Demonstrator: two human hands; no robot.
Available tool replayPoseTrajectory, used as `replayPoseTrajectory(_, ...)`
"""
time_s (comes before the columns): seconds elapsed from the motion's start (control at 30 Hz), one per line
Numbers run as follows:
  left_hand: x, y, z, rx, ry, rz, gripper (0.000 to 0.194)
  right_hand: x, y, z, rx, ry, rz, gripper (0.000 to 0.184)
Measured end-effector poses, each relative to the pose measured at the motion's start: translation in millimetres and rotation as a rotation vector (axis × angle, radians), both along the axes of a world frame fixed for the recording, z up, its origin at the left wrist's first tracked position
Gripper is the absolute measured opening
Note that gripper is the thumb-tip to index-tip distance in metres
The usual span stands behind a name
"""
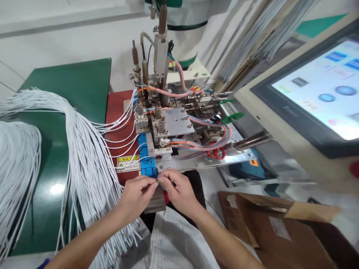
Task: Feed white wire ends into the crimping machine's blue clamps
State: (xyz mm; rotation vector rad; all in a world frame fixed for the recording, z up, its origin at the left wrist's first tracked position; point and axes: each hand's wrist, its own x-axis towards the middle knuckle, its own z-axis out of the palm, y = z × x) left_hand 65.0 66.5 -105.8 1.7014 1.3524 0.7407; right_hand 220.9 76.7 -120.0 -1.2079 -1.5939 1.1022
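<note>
My left hand [136, 194] is closed in a pinch just in front of the machine's near end. Facing it, my right hand [178, 189] pinches too, and the fingertips of both almost meet. Whatever sits between them is too small to make out. Right behind the fingers is a blue feed block [147, 164] along the machine's edge, with several white wires [126, 151] leading into it from the left. A large bundle of white wires [84, 149] hangs beside my left forearm, its loose ends close to that arm.
A second wire bundle [19, 168] lies on the green table [92, 80]. The machine [175, 121] carries cylinders and orange hoses. At right are a touch screen [322, 89] on a metal arm and an open cardboard box [280, 239] below. A red plate [119, 112] bears warning labels.
</note>
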Motion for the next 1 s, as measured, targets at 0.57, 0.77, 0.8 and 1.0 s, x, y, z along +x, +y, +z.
replayPoseTrajectory(0.57, 4, -3, -8.9, -0.16, -0.217, 0.222, 0.016, -28, -12, -8.0, -0.096, 0.202, -0.343, 0.011)
replayPoseTrajectory(0.77, 8, -8, -16.1, -0.112, -0.284, 0.314, 0.015, -39, -12, -1.2, -0.295, 0.366, -0.394, 0.015)
replayPoseTrajectory(0.8, 8, -9, -16.5, -0.111, -0.298, 0.324, 0.015, -39, -12, 0.4, -0.31, 0.387, -0.395, 0.014)
replayPoseTrajectory(1.0, 10, -7, -13.4, -0.132, -0.317, 0.303, 0.014, -34, -9, -1.6, -0.242, 0.419, -0.371, 0.007)
